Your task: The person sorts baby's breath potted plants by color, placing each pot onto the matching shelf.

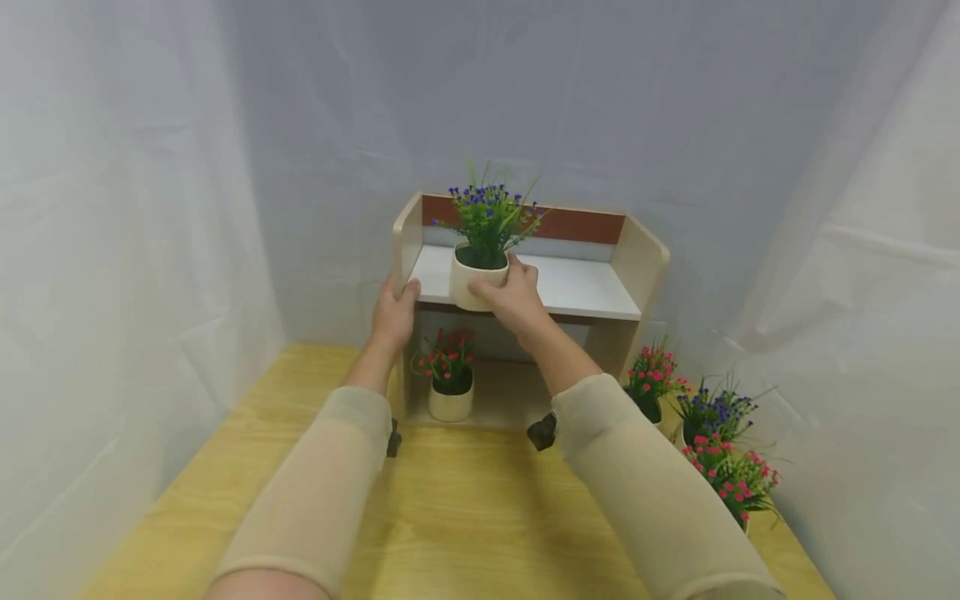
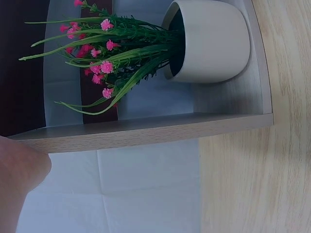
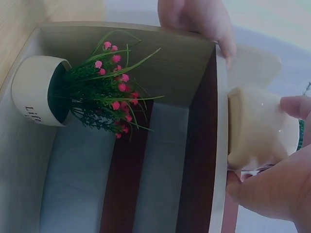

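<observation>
My right hand (image 1: 517, 298) grips a cream pot of blue-purple artificial flowers (image 1: 467, 283) by its side, at the front edge of the upper white shelf (image 1: 585, 287). In the right wrist view this pot's base (image 3: 234, 128) is right at the shelf edge. My left hand (image 1: 394, 312) holds the left side panel (image 1: 408, 233) of the small desk shelf, its thumb toward the front by the upper board. Below, on the lower level, stands a cream pot of pink-red flowers (image 1: 451, 404), upright near the left panel; lettering shows on it in the right wrist view.
The desk shelf stands on a yellow wood-grain table (image 1: 465, 517). Several more potted flowers, pink-red (image 1: 654, 371) and blue (image 1: 716, 412), stand to its right. Dark clamp-like pieces (image 1: 542, 432) sit at the shelf's front base. Pale curtains (image 1: 135, 250) surround the table.
</observation>
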`<action>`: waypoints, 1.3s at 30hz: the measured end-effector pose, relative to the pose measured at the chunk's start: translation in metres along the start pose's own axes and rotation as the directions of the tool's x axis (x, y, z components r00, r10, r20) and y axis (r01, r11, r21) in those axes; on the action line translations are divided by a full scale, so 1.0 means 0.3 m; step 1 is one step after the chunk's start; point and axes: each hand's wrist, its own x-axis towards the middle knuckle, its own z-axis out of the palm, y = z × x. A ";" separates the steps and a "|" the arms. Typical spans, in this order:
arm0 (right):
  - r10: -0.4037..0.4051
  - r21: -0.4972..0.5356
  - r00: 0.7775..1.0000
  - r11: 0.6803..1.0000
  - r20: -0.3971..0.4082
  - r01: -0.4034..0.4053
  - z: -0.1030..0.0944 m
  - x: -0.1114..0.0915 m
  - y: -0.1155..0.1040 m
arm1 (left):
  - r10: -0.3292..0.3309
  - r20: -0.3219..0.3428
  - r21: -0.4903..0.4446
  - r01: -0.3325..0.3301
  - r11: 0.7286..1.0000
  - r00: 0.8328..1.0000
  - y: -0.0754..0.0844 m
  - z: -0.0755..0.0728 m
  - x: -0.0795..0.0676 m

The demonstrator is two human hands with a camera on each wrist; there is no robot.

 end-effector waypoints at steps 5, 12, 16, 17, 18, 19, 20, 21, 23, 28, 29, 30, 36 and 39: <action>-0.045 -0.019 0.999 0.999 -0.004 0.045 0.006 0.016 0.008 | 0.008 -0.003 -0.009 -0.008 1.000 1.000 -0.003 0.000 0.003; -0.096 -0.140 0.994 0.986 -0.052 0.088 0.026 0.046 0.004 | 0.019 -0.021 -0.011 -0.019 1.000 1.000 -0.001 -0.003 0.005; -0.128 -0.228 0.989 0.968 -0.071 0.109 0.036 0.067 -0.006 | 0.015 -0.020 -0.006 -0.015 1.000 1.000 0.003 -0.002 0.002; -0.135 -0.241 0.988 0.964 -0.073 0.113 0.039 0.071 -0.009 | 0.016 -0.019 -0.008 -0.016 1.000 1.000 0.003 -0.002 0.002; -0.136 -0.253 0.988 0.961 -0.073 0.113 0.041 0.076 -0.011 | 0.017 -0.018 -0.009 -0.017 1.000 1.000 0.003 -0.003 0.001; -0.138 -0.263 0.988 0.958 -0.074 0.114 0.044 0.080 -0.012 | 0.018 -0.017 -0.010 -0.018 1.000 1.000 0.003 -0.004 0.001; -0.138 -0.273 0.988 0.955 -0.074 0.113 0.046 0.085 -0.013 | 0.019 -0.016 -0.010 -0.019 1.000 1.000 0.002 -0.005 0.001; -0.137 -0.283 0.988 0.953 -0.074 0.111 0.049 0.090 -0.013 | 0.017 -0.014 -0.008 -0.017 1.000 1.000 0.003 -0.006 0.000; -0.143 -0.320 0.987 0.941 -0.076 0.112 0.054 0.100 -0.013 | 0.010 -0.009 -0.001 -0.010 1.000 1.000 0.005 -0.007 -0.002; -0.185 -0.422 0.978 0.897 -0.094 0.129 0.062 0.126 -0.019 | -0.003 -0.010 0.014 0.003 1.000 1.000 0.016 -0.009 -0.005; -0.191 -0.434 0.977 0.891 -0.097 0.131 0.063 0.129 -0.022 | -0.001 -0.012 0.013 0.001 1.000 1.000 0.016 -0.009 -0.005; -0.192 -0.443 0.976 0.887 -0.099 0.130 0.063 0.133 -0.023 | 0.000 -0.013 0.012 0.000 1.000 1.000 0.016 -0.008 -0.005; -0.152 -0.474 0.984 0.876 -0.090 0.092 0.066 0.149 -0.025 | 0.007 -0.014 -0.010 -0.007 1.000 1.000 0.010 -0.002 -0.006; -0.139 -0.469 0.986 0.880 -0.097 0.078 0.066 0.151 -0.023 | 0.016 -0.014 -0.013 -0.016 1.000 1.000 0.008 0.001 -0.005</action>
